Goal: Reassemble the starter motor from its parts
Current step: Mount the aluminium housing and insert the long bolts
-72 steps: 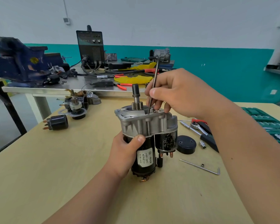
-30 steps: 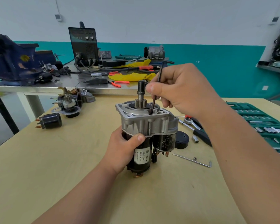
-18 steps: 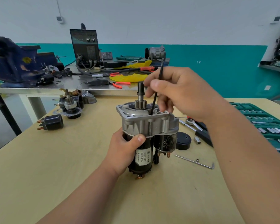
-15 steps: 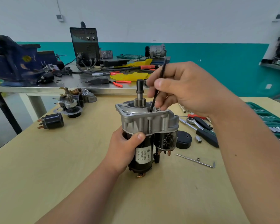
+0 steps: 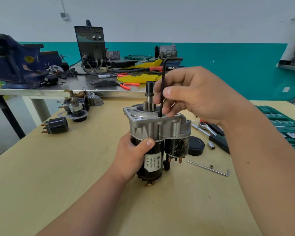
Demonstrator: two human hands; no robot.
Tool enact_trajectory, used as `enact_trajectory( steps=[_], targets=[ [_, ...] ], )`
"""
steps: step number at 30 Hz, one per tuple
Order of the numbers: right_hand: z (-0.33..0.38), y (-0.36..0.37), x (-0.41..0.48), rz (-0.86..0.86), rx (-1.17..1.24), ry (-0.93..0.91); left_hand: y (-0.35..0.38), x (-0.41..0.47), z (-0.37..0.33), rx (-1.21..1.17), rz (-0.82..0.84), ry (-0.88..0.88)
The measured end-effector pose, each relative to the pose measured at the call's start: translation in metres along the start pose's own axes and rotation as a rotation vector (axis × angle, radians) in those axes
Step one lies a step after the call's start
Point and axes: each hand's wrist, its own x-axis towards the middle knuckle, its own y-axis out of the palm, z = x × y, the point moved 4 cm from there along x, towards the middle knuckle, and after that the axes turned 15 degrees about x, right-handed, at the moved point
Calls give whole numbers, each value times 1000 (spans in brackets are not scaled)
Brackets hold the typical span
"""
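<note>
Left grip (image 5: 132, 155) clamps your starter motor (image 5: 153, 126) by its black body, upright on the table (image 5: 58, 176); right grip (image 5: 199, 96) pinches the hex key (image 5: 163, 74), tip down in the housing at the shaft's (image 5: 149, 92) three o'clock. Spare key (image 5: 208, 168) lies at the motor's four o'clock.

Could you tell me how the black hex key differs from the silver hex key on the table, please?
The black hex key stands upright, its tip at the top of the starter motor; the silver hex key lies flat on the table. The right hand pinches the black one; the silver one lies untouched. The black one looks thicker. Both are L-shaped.
</note>
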Motion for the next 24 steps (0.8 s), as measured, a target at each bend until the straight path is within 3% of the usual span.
enact_trajectory(
  steps=[7, 17, 24],
  targets=[
    [-4, 6, 3, -124, -86, -99, 0, 0, 0, -3, -7, -8],
    [-11, 1, 1, -59, 32, -80, 1, -1, -3, 24, 5, 3],
    [-14, 3, -2, -174, -30, -100, 0, -1, -3, 30, -4, 4]
  ],
)
